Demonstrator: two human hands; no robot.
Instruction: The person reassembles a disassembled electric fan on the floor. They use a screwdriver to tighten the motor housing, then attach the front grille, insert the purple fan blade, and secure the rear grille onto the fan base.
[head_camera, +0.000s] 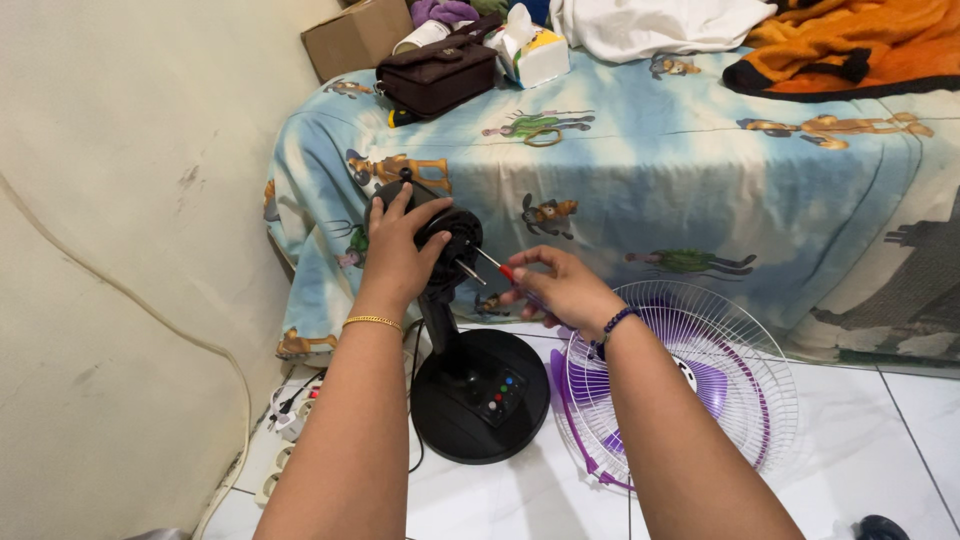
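Observation:
My left hand (396, 252) grips the black motor head (452, 240) of a standing fan, holding it from the top and left. The fan's black neck runs down to a round black base (470, 410) with coloured buttons on the white tile floor. My right hand (560, 290) holds a small screwdriver (497, 265) with a red handle, its metal tip pointing left at the front of the motor head, beside the bare metal shaft.
A white wire fan guard (740, 330) with purple blades (715, 385) and a purple rim lies on the floor to the right. Behind is a bed (620, 190) with a cartoon sheet, a brown bag (438, 72), a tissue box and an orange blanket. A power strip (290, 410) lies by the left wall.

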